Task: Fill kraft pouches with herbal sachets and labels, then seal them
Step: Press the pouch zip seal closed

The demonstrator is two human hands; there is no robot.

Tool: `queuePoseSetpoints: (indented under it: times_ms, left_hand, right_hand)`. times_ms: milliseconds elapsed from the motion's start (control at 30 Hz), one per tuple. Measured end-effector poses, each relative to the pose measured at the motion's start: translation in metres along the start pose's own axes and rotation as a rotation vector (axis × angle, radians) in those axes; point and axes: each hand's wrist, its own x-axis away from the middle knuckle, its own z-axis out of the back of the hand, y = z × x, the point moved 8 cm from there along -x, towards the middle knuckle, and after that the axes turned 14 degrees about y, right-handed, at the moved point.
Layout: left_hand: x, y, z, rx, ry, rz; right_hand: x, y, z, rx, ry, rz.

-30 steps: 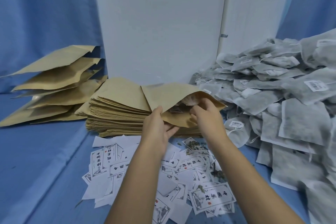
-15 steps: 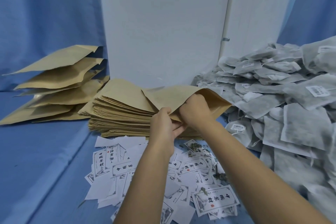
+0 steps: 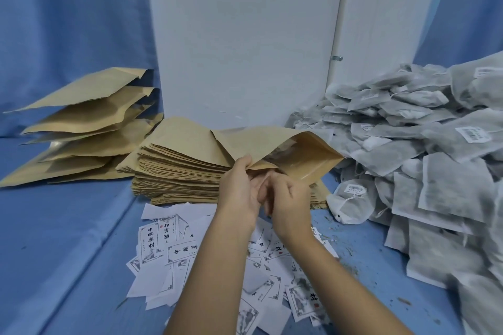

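Note:
My left hand (image 3: 239,185) pinches the near lip of an open kraft pouch (image 3: 272,144), which lies on top of the stack of flat pouches (image 3: 177,171). A pale sachet shows dimly inside the pouch's mouth. Just below that mouth, close against my left palm, is my right hand (image 3: 288,198), outside the pouch. Its fingers are curled and blurred, and I cannot see whether they hold anything. Printed paper labels (image 3: 168,242) lie scattered on the blue surface under my forearms. Grey herbal sachets (image 3: 435,160) are heaped at the right.
Several kraft pouches (image 3: 87,128) lie fanned in a loose pile at the left. A white board (image 3: 245,35) stands upright behind the stack. Herb crumbs dot the blue cloth (image 3: 353,247) beside the sachet heap. Blue cloth also covers the left foreground.
My right hand has come out of the pouch's mouth and dropped below it, next to my left hand. My left hand keeps its pinch on the pouch's lip.

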Motion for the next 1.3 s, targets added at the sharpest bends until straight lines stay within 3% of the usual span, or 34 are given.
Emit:
queuePoseSetpoints:
  times_ms: [133,200,333,767,967,1300]
  left_hand:
    - [-0.002,0.013,0.016,-0.29,0.134,-0.202]
    - [0.0,0.02,0.018,-0.476,0.171,-0.301]
    - [0.01,0.013,0.009,-0.536,0.05,-0.201]
    - [-0.001,0.009,0.011,-0.567,-0.011,-0.116]
    - [-0.004,0.016,0.013,-0.48,0.025,-0.186]
    - [-0.003,0.006,0.01,-0.433,0.02,-0.154]
  right_hand:
    - [-0.004,0.023,-0.008,0.239,-0.061,-0.304]
    - [0.0,0.027,-0.015,0.064,-0.049,-0.495]
    - [0.011,0.031,-0.025,-0.355,0.096,-0.838]
    - [0.003,0.034,-0.021,-0.213,0.177,-0.721]
    - [0.006,0.036,-0.022,-0.379,0.181,-0.861]
    - [0.001,0.042,-0.01,-0.307,0.18,-0.844]
